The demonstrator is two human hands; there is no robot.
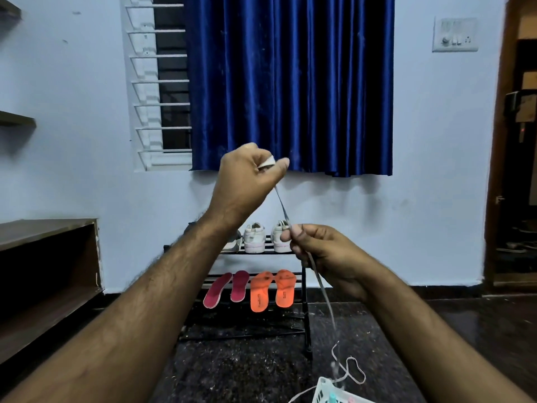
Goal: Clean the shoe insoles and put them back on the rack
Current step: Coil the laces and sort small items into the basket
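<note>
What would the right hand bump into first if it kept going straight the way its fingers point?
The right hand points left, toward the left forearm, so it would probably meet that first. The white shoes on the rack only look close; they seem farther back, though depth is hard to judge.

Left hand (245, 173) and right hand (321, 248): bare. Both forearms bare and hairy. No sleeve edge in view.

My left forearm (180, 266) hides 1 shoe (234, 242) on the rack's (305, 312) top shelf. The basket (327, 392) is cut off by the bottom edge. The lace's (322, 289) lower stretch blurs; its end isn't traceable.
</note>
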